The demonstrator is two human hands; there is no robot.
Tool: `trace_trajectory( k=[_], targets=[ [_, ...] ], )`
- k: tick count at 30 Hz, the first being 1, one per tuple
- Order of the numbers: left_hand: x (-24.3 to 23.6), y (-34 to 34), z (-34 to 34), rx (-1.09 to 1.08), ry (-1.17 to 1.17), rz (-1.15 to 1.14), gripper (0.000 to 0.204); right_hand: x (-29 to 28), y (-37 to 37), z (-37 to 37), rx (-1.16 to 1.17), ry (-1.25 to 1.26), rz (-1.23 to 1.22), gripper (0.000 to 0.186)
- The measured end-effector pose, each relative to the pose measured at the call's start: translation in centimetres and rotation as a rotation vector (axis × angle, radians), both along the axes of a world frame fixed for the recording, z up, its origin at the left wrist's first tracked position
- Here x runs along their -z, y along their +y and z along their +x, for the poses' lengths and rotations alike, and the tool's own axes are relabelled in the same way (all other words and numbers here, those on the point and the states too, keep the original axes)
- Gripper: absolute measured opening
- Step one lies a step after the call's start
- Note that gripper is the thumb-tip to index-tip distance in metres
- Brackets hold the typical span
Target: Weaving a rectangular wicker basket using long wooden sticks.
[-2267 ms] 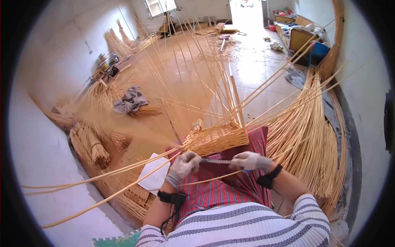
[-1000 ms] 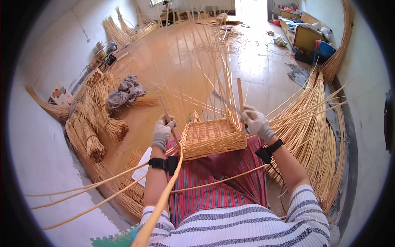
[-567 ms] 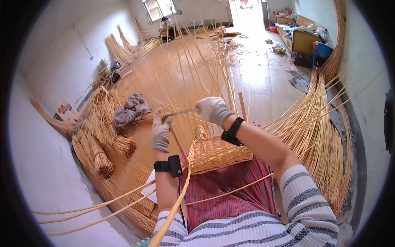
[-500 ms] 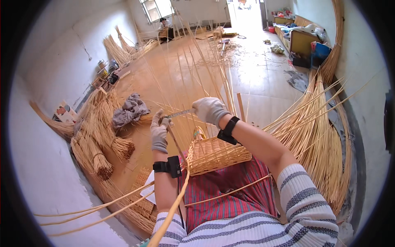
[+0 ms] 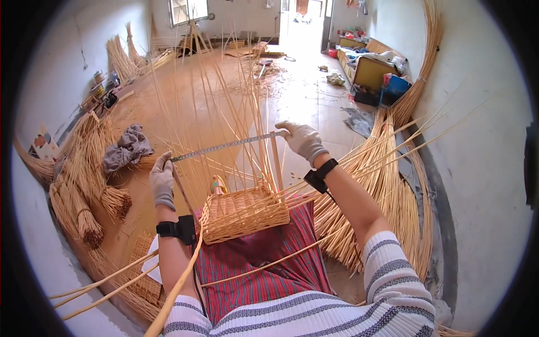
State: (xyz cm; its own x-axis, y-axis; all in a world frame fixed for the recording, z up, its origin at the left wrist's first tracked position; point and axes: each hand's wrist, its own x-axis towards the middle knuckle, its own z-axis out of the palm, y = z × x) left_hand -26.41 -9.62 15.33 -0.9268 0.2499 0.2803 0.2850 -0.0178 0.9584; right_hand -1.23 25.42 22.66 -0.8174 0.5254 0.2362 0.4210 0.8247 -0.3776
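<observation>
A pale tape measure (image 5: pixel 224 146) is stretched taut between my gloved hands, above a half-woven wicker basket (image 5: pixel 241 212) that rests on my lap. My left hand (image 5: pixel 162 182) pinches one end at the top of a thin wooden stick (image 5: pixel 185 194). The other end is gripped by my right hand (image 5: pixel 304 142), close to the tip of a second flat stick (image 5: pixel 277 162). Long upright canes (image 5: pixel 216 106) rise from the basket's far side. Red striped cloth (image 5: pixel 264 255) covers my lap.
Cane bundles (image 5: pixel 84 208) lie on the left, beside a crumpled grey cloth (image 5: pixel 128 147). A large sheaf of canes (image 5: pixel 370 196) spreads out on the right. Several long rods (image 5: pixel 106 279) stick out toward the lower left. A cluttered bench (image 5: pixel 370 62) stands by the far right wall.
My hands have moved apart, my right hand to the right, drawing out a longer stretch of tape. The basket and surroundings appear further left as the view has turned.
</observation>
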Motion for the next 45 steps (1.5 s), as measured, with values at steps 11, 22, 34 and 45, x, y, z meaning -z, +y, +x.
trace_trajectory(
  k=[11,22,34,45],
  targets=[
    [-1.6,0.1,2.1,-0.100,0.173,-0.254,0.025,1.8,1.7,-0.9,-0.276,0.150,-0.162,0.042],
    [-2.9,0.9,3.7,-0.229,0.250,-0.500,0.027,2.1,2.8,-1.3,-0.262,0.108,-0.137,0.048],
    [3.1,-0.9,7.0,0.068,-0.154,0.251,0.048,0.2,-0.8,0.5,-0.233,0.052,0.036,0.053],
    [12.9,-6.2,16.7,0.223,-0.364,0.563,0.053,15.2,-20.1,18.1,-0.656,-0.525,-0.375,0.050]
  ],
)
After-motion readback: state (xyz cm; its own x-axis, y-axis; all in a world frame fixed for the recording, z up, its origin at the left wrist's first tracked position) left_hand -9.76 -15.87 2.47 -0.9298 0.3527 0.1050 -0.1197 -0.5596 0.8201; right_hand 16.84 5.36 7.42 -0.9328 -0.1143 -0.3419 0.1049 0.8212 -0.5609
